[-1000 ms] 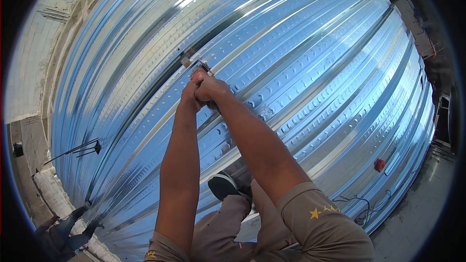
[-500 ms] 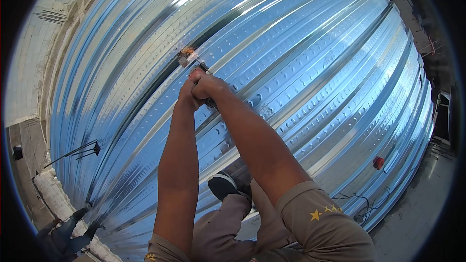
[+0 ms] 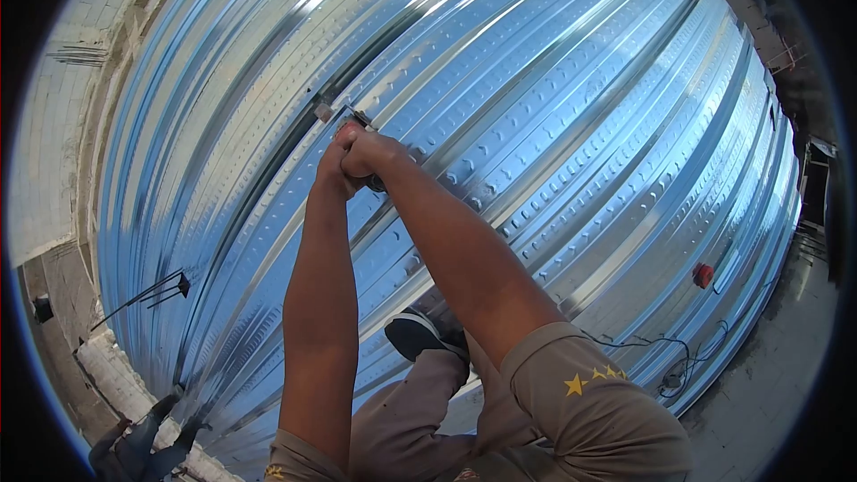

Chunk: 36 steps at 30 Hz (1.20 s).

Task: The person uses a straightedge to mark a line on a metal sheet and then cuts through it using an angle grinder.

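Observation:
Both of my hands are wrapped around a red angle grinder [image 3: 346,133], mostly hidden by the fingers. My left hand [image 3: 331,162] is closed on its left side, and my right hand [image 3: 373,154] is closed on it from the right. The grinder's head points up and left over ribbed, shiny metal decking [image 3: 500,161]. Just beyond it, a small pale square piece [image 3: 323,112] is beside a dark groove [image 3: 308,129] in the decking. I cannot make out the disc clearly.
My shoe [image 3: 415,335] rests on the decking below my arms. At right are a red object [image 3: 703,276] and a dark cable [image 3: 687,361]. A person in dark clothes [image 3: 143,451] is at lower left, near the concrete edge [image 3: 112,370]. A thin-rodded metal piece [image 3: 156,290] lies nearby.
Orange sparks beyond the grinder, visible half a second ago, are gone. Both hands and the grinder appear slightly further left in view. The camera view has shifted a little as well.

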Available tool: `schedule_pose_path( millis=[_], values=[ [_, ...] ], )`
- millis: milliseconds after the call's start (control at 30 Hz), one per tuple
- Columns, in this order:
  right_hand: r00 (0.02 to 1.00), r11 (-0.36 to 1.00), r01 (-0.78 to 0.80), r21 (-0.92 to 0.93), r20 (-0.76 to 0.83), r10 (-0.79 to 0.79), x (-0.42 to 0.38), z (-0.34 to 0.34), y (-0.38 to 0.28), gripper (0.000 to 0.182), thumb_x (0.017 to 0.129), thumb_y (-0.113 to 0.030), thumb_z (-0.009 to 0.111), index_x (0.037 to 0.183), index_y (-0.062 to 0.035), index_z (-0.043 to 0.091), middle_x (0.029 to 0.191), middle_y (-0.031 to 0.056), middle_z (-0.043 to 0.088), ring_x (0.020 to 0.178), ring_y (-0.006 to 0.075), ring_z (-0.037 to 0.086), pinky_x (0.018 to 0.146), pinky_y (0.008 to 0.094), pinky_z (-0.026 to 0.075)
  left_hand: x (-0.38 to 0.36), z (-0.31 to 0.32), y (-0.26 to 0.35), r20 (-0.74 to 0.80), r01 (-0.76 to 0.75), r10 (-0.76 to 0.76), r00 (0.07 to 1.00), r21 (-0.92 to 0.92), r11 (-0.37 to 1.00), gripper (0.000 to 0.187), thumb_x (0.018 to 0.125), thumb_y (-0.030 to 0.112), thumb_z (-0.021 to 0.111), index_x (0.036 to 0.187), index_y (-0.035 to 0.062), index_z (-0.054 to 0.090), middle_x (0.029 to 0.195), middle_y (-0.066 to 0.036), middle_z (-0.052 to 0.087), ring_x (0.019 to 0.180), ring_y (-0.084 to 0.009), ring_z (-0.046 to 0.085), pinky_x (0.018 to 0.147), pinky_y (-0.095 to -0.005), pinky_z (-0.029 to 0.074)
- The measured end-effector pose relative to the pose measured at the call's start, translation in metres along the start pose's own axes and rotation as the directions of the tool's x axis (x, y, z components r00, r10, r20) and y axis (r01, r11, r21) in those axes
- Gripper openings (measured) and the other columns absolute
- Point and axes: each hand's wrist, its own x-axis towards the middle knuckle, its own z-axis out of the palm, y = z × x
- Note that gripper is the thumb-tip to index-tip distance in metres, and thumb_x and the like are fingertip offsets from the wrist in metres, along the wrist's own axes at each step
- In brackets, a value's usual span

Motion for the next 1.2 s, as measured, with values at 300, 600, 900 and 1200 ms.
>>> schedule_pose_path(
  millis=[300,600,900,1200],
  values=[
    [0.995,0.998,0.002,0.06,-0.101,0.004,-0.01,0.013,0.005,0.045,0.075,-0.023,0.067,0.119,-0.0153,0.068,0.123,0.013,0.069,0.119,0.0295,0.064,0.101,0.0386,0.051,-0.029,0.007,-0.006,-0.013,-0.028,0.028,1.0,0.015,1.0,0.047,0.094,0.039,0.061,0.121,0.0008,0.059,0.105,-0.016,0.071,0.091,-0.0313,0.07,0.078,-0.0476,0.058],
    [0.997,0.998,0.034,0.047,-0.075,-0.031,-0.029,0.005,0.002,0.06,0.079,-0.026,0.066,0.136,-0.0151,0.052,0.129,0.015,0.065,0.118,0.0344,0.065,0.098,0.0433,0.052,-0.017,-0.007,-0.011,0.022,0.036,-0.036,0.999,0.003,0.999,0.039,0.097,0.037,0.058,0.12,0.007,0.063,0.108,-0.009,0.072,0.09,-0.0252,0.072,0.074,-0.042,0.06],
    [0.998,1.0,-0.006,0.029,-0.061,0.008,-0.014,0.009,-0.003,0.049,0.077,-0.024,0.067,0.125,-0.0152,0.068,0.128,0.0118,0.067,0.123,0.0297,0.062,0.102,0.0385,0.049,-0.01,-0.013,-0.006,0.101,0.035,-0.033,0.994,-0.019,0.999,0.048,0.097,0.044,0.055,0.113,-0.0005,0.063,0.103,-0.016,0.072,0.09,-0.0317,0.071,0.078,-0.0491,0.058],
    [0.999,0.999,0.021,-0.047,-0.027,-0.023,-0.015,0.004,-0.008,0.042,0.075,-0.023,0.066,0.116,-0.0172,0.07,0.118,0.0112,0.071,0.116,0.0279,0.066,0.095,0.0383,0.054,-0.018,-0.01,-0.001,0.068,0.07,-0.069,0.995,-0.009,0.998,0.044,0.097,0.039,0.057,0.118,0.0017,0.061,0.104,-0.014,0.071,0.088,-0.0297,0.071,0.076,-0.0451,0.058]
  ],
)
